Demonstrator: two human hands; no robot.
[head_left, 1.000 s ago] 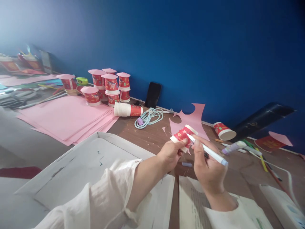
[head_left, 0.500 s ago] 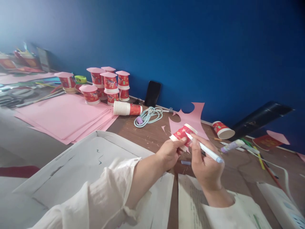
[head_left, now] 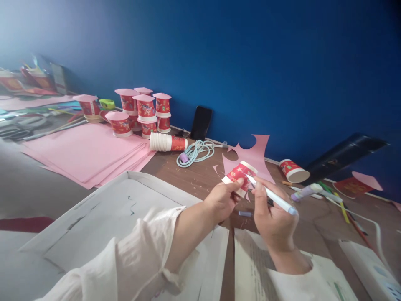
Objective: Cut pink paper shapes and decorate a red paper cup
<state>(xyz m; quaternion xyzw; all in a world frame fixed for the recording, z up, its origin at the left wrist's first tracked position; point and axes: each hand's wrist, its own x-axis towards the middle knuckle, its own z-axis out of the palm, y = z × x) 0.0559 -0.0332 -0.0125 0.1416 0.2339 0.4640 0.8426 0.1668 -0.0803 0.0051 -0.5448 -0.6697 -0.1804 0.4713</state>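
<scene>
A red paper cup (head_left: pixel 238 171) with white rim and light marks is tilted on its side in my left hand (head_left: pixel 223 200), whose thumb presses on its wall. In my right hand (head_left: pixel 275 217) is a white marker (head_left: pixel 275 199) with a pale blue end, held like a pen. Its tip points at the cup's side; whether it touches I cannot tell. A pale blue-violet marker cap (head_left: pixel 244 213) lies on the table just below the cup. Behind the cup rests a pink paper offcut (head_left: pixel 250 154) with curved cut-outs.
Red cups with pink paper tops (head_left: pixel 145 108) stand stacked left, near nested cups (head_left: pixel 167 142) lying sideways. Pink sheets (head_left: pixel 87 150), a pale blue cable (head_left: pixel 197 154), a phone (head_left: pixel 201 123), a loose cup (head_left: pixel 293 171), a glue stick (head_left: pixel 306 192) and a power strip (head_left: pixel 369 269) are around.
My right hand and the marker have shifted slightly right and down, the tip moving along the cup's side. The cup has turned a little in my left hand.
</scene>
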